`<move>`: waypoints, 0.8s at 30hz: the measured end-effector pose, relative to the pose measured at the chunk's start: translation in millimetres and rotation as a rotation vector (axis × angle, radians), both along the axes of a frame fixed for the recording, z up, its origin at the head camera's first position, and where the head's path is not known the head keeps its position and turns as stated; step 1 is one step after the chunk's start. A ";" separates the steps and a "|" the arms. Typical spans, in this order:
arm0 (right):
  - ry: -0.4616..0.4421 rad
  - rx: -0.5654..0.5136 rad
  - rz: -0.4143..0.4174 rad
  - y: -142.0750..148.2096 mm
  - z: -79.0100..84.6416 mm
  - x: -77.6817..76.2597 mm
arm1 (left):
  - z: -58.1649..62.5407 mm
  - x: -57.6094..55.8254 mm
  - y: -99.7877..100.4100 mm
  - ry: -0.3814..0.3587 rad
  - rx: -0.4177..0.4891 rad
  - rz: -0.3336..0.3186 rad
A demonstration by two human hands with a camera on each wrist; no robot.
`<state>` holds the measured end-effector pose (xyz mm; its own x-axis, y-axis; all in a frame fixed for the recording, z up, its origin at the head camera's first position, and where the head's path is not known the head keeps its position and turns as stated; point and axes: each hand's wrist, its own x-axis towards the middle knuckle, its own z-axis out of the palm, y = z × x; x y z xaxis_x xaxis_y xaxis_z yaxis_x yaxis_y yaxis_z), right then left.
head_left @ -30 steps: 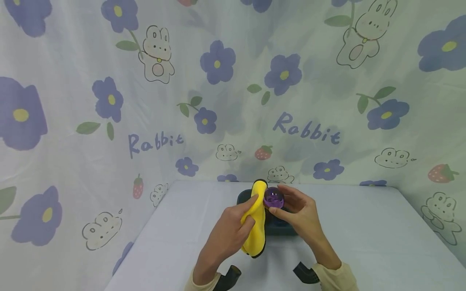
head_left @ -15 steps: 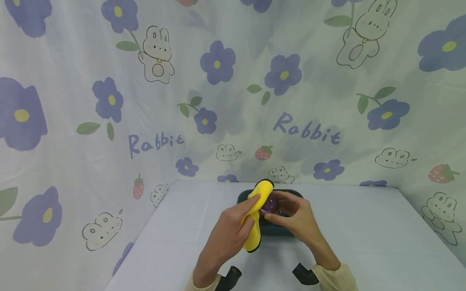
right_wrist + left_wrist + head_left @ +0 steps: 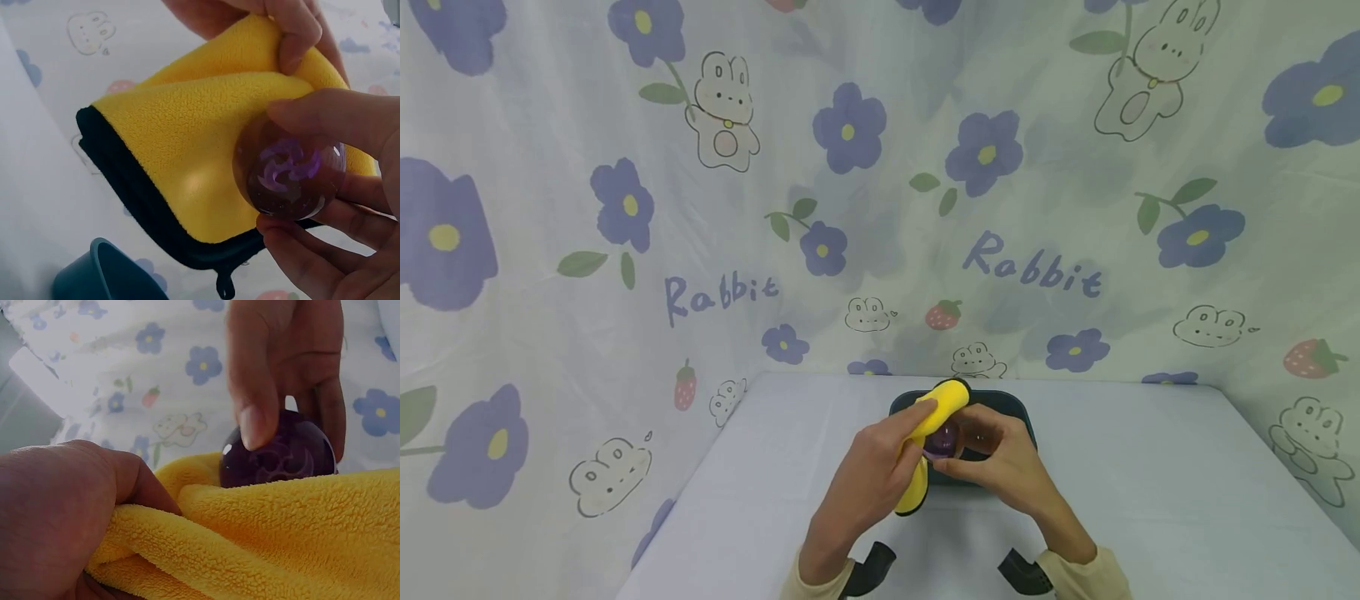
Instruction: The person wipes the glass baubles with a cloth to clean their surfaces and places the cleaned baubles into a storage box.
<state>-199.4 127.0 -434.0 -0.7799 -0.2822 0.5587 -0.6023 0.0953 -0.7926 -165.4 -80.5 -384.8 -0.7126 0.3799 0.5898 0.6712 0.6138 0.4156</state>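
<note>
A yellow plush cloth (image 3: 181, 150) with a dark hem and a small hanging loop is folded in my left hand (image 3: 868, 471), pinched between thumb and fingers. My right hand (image 3: 1011, 458) grips a clear purple ball (image 3: 287, 165) with a swirl mark inside, thumb on one side and fingers on the other. In the right wrist view the ball lies against the cloth's face. The cloth hides the ball's lower part in the left wrist view. Both hands are above the near part of a dark teal bin (image 3: 1018, 408).
The bin's rim also shows low in the right wrist view, below the cloth. A white-covered table (image 3: 1150, 475) spreads around it. Behind hangs a curtain (image 3: 895, 208) printed with flowers and rabbits. Dark curved pieces (image 3: 1026, 573) sit at both wrists.
My right hand has brought the purple ball down and left against the cloth. The cloth's upper end has tipped to the right. My left hand has barely moved.
</note>
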 end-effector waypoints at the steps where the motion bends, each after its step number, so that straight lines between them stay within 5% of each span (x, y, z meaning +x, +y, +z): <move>1: 0.008 0.005 0.006 0.1 0.4 0.8 | -0.4 -1.0 -0.4 -0.009 0.005 0.002; 15: 0.058 -0.095 0.109 -0.8 8.1 7.5 | -3.6 -12.9 -6.2 -0.146 0.115 -0.059; 24: 0.086 -0.182 0.020 0.3 7.9 6.3 | -2.7 -11.8 -5.1 -0.235 0.113 -0.048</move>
<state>-193.1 127.3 -426.1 -0.7226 -0.1852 0.6660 -0.6686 -0.0578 -0.7414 -177.2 -85.6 -387.5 -0.8177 0.3578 0.4509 0.5755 0.5240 0.6278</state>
